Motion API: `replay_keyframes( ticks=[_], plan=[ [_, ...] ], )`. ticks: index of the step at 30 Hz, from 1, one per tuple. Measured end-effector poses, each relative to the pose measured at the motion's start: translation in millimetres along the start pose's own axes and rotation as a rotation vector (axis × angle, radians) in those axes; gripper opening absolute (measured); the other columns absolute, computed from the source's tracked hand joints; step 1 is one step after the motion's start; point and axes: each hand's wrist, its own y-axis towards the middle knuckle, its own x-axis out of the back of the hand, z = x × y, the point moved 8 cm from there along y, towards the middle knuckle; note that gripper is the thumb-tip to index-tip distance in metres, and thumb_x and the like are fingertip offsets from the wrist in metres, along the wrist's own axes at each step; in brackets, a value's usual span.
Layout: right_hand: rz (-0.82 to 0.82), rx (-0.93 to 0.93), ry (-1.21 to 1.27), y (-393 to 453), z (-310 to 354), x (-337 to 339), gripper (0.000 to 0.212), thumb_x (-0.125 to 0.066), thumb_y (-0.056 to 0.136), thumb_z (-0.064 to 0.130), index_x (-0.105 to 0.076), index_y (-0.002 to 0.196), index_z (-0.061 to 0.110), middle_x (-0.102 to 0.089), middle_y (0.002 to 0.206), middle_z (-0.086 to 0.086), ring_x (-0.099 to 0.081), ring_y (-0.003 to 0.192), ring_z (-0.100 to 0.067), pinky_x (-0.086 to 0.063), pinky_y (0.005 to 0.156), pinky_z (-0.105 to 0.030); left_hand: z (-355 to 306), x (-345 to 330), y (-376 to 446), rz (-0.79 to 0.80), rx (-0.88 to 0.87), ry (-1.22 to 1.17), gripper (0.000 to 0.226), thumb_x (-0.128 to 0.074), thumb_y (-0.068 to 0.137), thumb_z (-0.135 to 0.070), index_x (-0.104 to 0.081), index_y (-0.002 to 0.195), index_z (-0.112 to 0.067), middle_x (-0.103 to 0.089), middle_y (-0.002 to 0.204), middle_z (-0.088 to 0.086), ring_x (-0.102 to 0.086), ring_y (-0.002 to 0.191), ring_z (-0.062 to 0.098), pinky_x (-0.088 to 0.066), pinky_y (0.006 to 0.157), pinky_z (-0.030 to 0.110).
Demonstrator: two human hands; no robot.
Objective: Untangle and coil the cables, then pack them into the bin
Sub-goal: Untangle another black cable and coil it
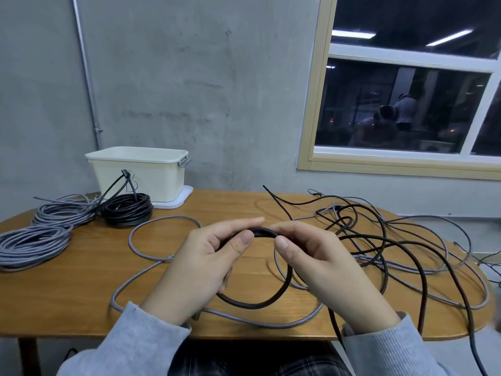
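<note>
Coiling step: left hand [198,264] and right hand [320,264] each have a grip pinching the top of a first loop of black cable [260,303], held just above the counter [67,299], well in front of the bin [141,172]. Next move, I'd judge: feed slack from the tangle [379,240] right of the loop, which a grey braided cable [162,260] crosses under and may snag. Three finished coils [81,221] sit beside the bin, unpacked.

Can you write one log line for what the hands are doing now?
left hand: holds black cable loop | right hand: pinches same loop | coils: three on table | bin: contents unseen
</note>
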Motion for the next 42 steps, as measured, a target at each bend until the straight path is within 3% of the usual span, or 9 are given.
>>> replay_keyframes(
  ticks=[5,8,13,16,21,24,29,36,42],
  plan=[
    [-0.059,-0.018,0.121,0,-3,2,0.010,-0.064,0.086,0.032,-0.071,0.089,0.026,-0.061,0.067,0.009,-0.051,0.061,0.002,-0.038,0.059,-0.009,-7,-5,-1,0.034,-0.020,-0.022,0.016,-0.060,0.086,-0.036,-0.070,0.096,-0.042,-0.053,0.043,-0.016,-0.042,0.035,0.005,-0.047,0.047,0.024],
    [-0.132,-0.042,0.192,-1,-2,8,0.019,-0.069,0.067,0.034,-0.072,0.081,0.021,-0.051,0.058,0.002,-0.042,0.053,-0.003,-0.036,0.053,-0.012,-5,-6,-1,0.005,0.040,-0.102,0.021,-0.061,0.072,-0.032,-0.072,0.089,-0.037,-0.048,0.038,-0.008,-0.036,0.033,0.005,-0.051,0.050,0.030],
    [-0.294,-0.055,0.170,-2,-4,24,0.036,-0.075,0.048,0.042,-0.065,0.066,0.012,-0.059,0.054,0.005,-0.048,0.050,-0.002,-0.039,0.049,-0.012,-10,-5,-2,0.025,0.008,-0.073,0.026,-0.061,0.071,-0.035,-0.071,0.094,-0.043,-0.044,0.037,-0.003,-0.038,0.038,0.007,-0.045,0.044,0.020],
    [-0.323,-0.056,0.168,-1,-6,26,0.033,-0.074,0.052,0.040,-0.065,0.066,0.011,-0.060,0.055,0.006,-0.049,0.051,0.000,-0.040,0.049,-0.012,-8,-3,-2,0.032,0.029,-0.069,0.026,-0.060,0.072,-0.036,-0.073,0.093,-0.043,-0.037,0.035,-0.002,-0.039,0.037,0.012,-0.042,0.041,0.016],
    [-0.263,-0.027,0.068,0,-7,26,0.005,-0.066,0.081,0.026,-0.069,0.082,0.023,-0.066,0.068,0.016,-0.058,0.064,0.004,-0.046,0.059,-0.011,2,3,0,-0.056,0.065,-0.056,0.029,-0.059,0.072,-0.043,-0.073,0.093,-0.029,-0.037,0.035,0.001,-0.035,0.031,0.012,-0.055,0.049,0.032],
    [-0.272,-0.002,-0.061,0,-10,28,0.015,-0.059,0.090,0.018,-0.066,0.091,0.031,-0.065,0.073,0.022,-0.060,0.071,0.003,-0.045,0.061,-0.012,8,14,2,-0.177,0.067,-0.033,0.029,-0.056,0.073,-0.044,-0.070,0.092,-0.027,-0.039,0.033,-0.002,-0.038,0.031,0.010,-0.056,0.053,0.035],
    [-0.265,-0.015,-0.226,0,-19,34,0.023,-0.056,0.092,0.020,-0.059,0.090,0.043,-0.066,0.076,0.002,-0.058,0.075,-0.011,-0.049,0.065,-0.027,18,47,3,-0.393,0.067,-0.018,0.035,-0.051,0.075,-0.050,-0.069,0.091,-0.024,-0.055,0.042,0.006,-0.053,0.042,0.012,-0.048,0.053,0.027],
    [-0.344,0.000,-0.339,0,-18,47,0.021,-0.058,0.091,0.021,-0.060,0.087,0.042,-0.065,0.077,0.019,-0.057,0.084,0.009,-0.042,0.065,-0.006,15,50,2,-0.376,0.036,0.152,0.036,-0.048,0.077,-0.055,-0.067,0.075,-0.025,-0.053,0.039,0.006,-0.051,0.041,0.009,-0.043,0.061,0.030],
    [-0.380,-0.055,-0.438,0,-25,48,0.005,-0.054,0.092,0.029,-0.054,0.094,0.033,-0.061,0.076,0.016,-0.059,0.073,0.001,-0.050,0.064,-0.022,32,48,7,-0.367,0.154,-0.055,0.033,-0.051,0.082,-0.051,-0.062,0.076,-0.020,-0.046,0.036,0.002,-0.048,0.034,0.013,-0.051,0.064,0.043]
  ],
)
